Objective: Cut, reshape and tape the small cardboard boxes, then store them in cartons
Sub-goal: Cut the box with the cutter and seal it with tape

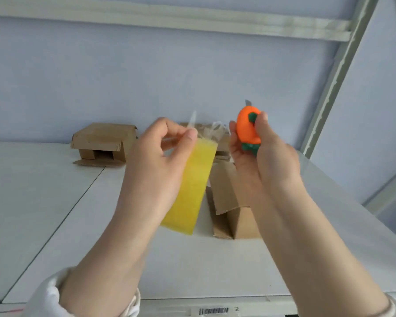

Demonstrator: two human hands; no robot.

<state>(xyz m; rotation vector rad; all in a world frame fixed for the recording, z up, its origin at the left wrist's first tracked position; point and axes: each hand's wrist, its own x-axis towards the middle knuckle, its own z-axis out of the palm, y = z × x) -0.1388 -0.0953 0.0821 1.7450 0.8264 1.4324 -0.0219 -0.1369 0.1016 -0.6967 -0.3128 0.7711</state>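
From my remote seat, the far left of the white table (pixel 44 202) is bare apart from a dark seam (pixel 55 227) running diagonally toward the near edge, and a white sleeve cuff (pixel 48 294) shows at the bottom. Further back, against the pale blue wall (pixel 146 65), I see a small cardboard box (pixel 102 143) lying with its flaps partly open, one flap flat on the table in front of it. Moving right, the left hand (pixel 156 165) is raised above the table with thumb and fingertips pinched narrow on the clear loose end of a roll of yellow tape (pixel 190 188); the roll hangs down and toward me from that hand, blurred, and I cannot tell exactly how its body is supported. Behind the tape and between the two forearms, a second cardboard box (pixel 236 211) sits on the table with a flap standing up at an angle; more brown cardboard shows behind the hands, but I cannot make out its shape. To the right, the right hand (pixel 261 161) is wrapped around an orange cutter with green trim (pixel 248 129), held upright, its short metal blade (pixel 248 102) poking out of the top. Along the far right, a pale metal shelf post (pixel 336 74) rises at a slant. On the near table edge I read a barcode label (pixel 213 311).
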